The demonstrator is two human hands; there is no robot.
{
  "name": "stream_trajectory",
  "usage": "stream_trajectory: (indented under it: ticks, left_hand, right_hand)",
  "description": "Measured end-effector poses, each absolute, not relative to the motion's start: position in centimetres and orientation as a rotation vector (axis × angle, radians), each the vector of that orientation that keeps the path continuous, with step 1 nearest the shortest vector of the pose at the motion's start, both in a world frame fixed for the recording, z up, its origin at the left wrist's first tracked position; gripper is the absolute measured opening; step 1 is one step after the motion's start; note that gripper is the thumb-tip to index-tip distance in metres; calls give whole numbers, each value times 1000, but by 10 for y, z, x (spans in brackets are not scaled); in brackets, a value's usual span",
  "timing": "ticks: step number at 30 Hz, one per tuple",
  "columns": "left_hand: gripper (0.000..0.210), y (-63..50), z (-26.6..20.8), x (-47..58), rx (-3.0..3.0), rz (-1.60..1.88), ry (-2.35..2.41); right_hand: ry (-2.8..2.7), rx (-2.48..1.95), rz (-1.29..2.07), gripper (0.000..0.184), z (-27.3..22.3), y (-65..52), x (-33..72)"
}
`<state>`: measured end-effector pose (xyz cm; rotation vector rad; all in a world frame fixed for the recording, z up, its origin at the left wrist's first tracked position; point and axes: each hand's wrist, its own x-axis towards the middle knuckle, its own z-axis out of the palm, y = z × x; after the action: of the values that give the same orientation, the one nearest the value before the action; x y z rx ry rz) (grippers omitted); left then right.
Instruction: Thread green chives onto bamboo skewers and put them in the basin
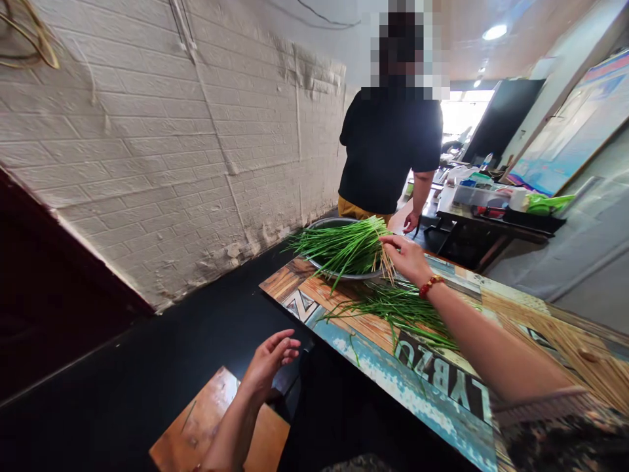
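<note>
greens (344, 246) sat at right fingers (390, 241), clamp unclear | left fingers (284, 343) hung apart, empty | likely arranging; next needed gentle touch

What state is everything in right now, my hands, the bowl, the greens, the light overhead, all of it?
Left hand: empty, fingers loosely curled
Right hand: fingers bent beside the bowl's greens, grip unclear
Metal bowl: uncovered, heaped full
Greens in the bowl: long, piled above the rim
Greens on the tabletop: loose, scattered
Ceiling light: lit
Person in the dark top: standing, back turned
</note>
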<state>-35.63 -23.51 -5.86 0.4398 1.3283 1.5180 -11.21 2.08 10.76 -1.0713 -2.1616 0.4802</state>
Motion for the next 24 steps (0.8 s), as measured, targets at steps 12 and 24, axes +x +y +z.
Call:
stream_trajectory:
  ticks: [12,24]
  left_hand:
    - [52,-246,-59,-349,399,1457,1393]
    - [52,-197,-15,-301,836,1272,1464]
  right_hand:
    - [-2656,-775,320,36,74,-19,-211]
    - [-2408,-810,509,23,15,-71,-78]
